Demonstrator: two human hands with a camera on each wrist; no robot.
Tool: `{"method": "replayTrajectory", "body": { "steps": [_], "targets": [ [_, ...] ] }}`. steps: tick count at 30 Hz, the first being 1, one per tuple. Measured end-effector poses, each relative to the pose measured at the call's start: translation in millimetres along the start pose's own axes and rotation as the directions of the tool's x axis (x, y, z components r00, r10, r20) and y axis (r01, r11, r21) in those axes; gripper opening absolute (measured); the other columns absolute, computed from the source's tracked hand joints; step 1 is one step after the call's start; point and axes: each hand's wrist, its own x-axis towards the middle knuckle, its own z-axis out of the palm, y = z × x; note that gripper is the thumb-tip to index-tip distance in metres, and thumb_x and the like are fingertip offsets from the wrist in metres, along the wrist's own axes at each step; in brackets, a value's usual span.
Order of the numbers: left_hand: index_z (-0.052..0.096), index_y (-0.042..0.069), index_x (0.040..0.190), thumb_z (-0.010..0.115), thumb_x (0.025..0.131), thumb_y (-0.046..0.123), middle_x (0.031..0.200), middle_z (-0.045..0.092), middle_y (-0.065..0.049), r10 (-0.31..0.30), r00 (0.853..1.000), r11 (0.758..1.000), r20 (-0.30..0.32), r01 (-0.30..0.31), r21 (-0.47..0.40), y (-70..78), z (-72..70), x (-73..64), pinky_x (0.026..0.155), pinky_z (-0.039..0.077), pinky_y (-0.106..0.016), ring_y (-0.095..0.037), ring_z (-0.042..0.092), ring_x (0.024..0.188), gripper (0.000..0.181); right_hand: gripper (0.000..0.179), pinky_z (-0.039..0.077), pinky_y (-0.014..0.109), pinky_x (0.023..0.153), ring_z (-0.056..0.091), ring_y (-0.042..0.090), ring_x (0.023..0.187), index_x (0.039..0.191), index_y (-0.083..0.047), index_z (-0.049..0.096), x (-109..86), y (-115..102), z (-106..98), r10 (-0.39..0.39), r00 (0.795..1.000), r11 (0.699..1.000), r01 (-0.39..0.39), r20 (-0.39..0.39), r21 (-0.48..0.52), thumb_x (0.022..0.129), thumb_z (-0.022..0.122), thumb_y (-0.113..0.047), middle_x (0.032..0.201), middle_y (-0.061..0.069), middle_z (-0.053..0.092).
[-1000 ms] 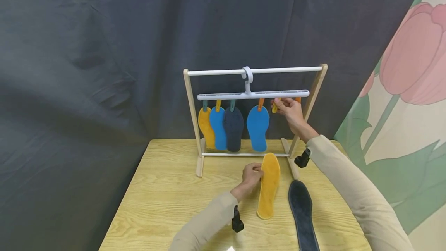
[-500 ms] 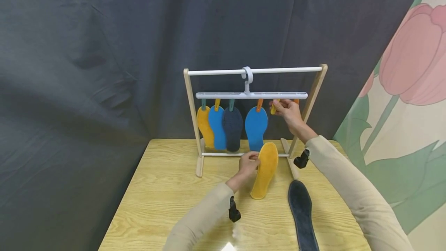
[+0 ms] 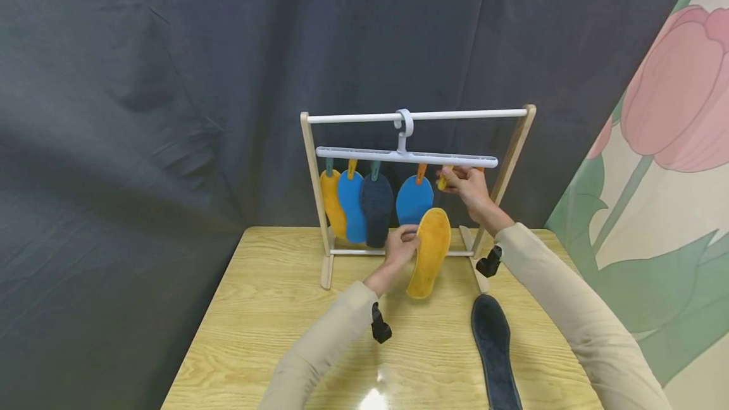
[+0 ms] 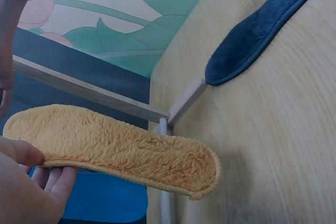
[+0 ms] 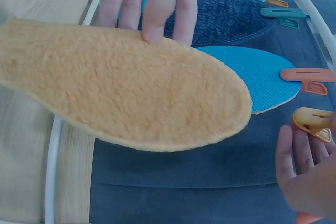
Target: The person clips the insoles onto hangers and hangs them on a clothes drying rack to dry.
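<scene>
My left hand pinches a fuzzy yellow insole by its edge, holding it above the table under the white hanger. In the left wrist view the thumb lies over the plush face and the fingers go beneath. My right hand pinches a yellow clothes peg hanging from the hanger. In the right wrist view the insole's rounded end is near this peg but apart from it. Left of the peg a blue insole hangs from an orange peg, partly behind the yellow insole.
Farther left hang a dark insole, a blue insole and a yellow insole, each on a peg. A wooden rack carries the hanger. A dark plush insole lies on the table at right.
My left hand has raised the yellow insole toward the hanger. The hanger has shifted slightly left and tipped lower at its right end. My right hand keeps its pinch on the peg.
</scene>
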Motion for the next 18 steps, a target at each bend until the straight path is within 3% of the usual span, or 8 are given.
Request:
{"method": "replayTrajectory", "body": {
  "steps": [6, 12, 18],
  "targets": [
    [0.072, 0.007, 0.116, 0.064, 0.092, 0.002, 0.099, 0.072, -0.008, 0.020, 1.000, 1.000, 0.000, -0.020, 0.025, 11.0, -1.1, 4.5, 0.073, 0.059, -0.036, -0.019, 0.069, 0.088, 0.026, 0.044, 0.058, 0.027, 0.076, 0.070, 0.012, 0.081, 0.124, 0.020, 0.049, -2.0, -5.6, 2.9, 0.028, 0.999, 0.998, -0.026, -0.038, 0.050, 0.099, 0.062, -0.013, 0.095, 0.005, 0.072],
    [0.072, 0.008, 0.117, 0.064, 0.092, 0.002, 0.099, 0.072, -0.008, 0.035, 0.999, 0.999, 0.000, -0.035, -0.006, 19.5, -0.4, 7.8, 0.068, 0.057, -0.033, -0.019, 0.067, 0.080, 0.027, 0.040, 0.058, 0.024, 0.071, 0.070, 0.011, 0.079, 0.122, 0.021, 0.052, -0.3, -8.4, 4.7, 0.046, 0.996, 0.988, -0.034, -0.077, 0.154, 0.097, 0.064, -0.007, 0.088, 0.004, 0.073],
    [0.072, 0.008, 0.117, 0.065, 0.093, 0.003, 0.099, 0.071, -0.007, 0.041, 0.999, 0.999, 0.005, -0.041, -0.033, 27.1, 0.0, 8.8, 0.065, 0.056, -0.030, -0.019, 0.066, 0.078, 0.025, 0.039, 0.057, 0.022, 0.067, 0.071, 0.012, 0.077, 0.120, 0.024, 0.052, 2.2, -8.4, 6.0, 0.046, 0.996, 0.982, -0.030, -0.082, 0.188, 0.096, 0.063, -0.005, 0.083, 0.002, 0.074]
  ]
}}
